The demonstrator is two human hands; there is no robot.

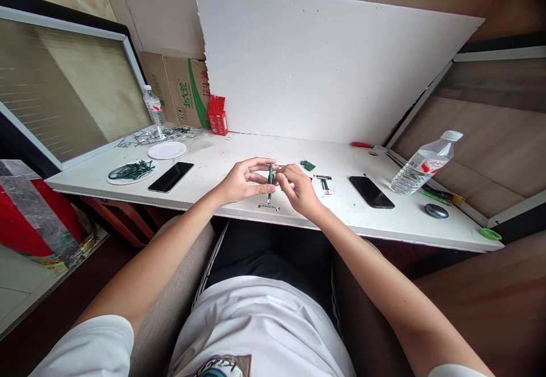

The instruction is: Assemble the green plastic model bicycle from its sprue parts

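Note:
Near the front edge of the white table, my left hand (248, 182) holds an upright green part (271, 174) between thumb and fingers. My right hand (297, 188) is closed against the right side of that part, its thumb and forefinger pinched; whatever lies between them is too small to make out. Below the green part a small metal crosspiece (269, 207) with round ends shows. Just right of my right hand lie small dark green pieces (325, 185), and a green block (307, 165) sits behind them.
On the white table (239, 144), a plate of green parts (132, 171), an empty plate (166, 150) and a phone (171, 177) lie left. Another phone (371, 191), a water bottle (425, 162) and a dark round object (436, 211) are right. A white board (333, 70) stands behind.

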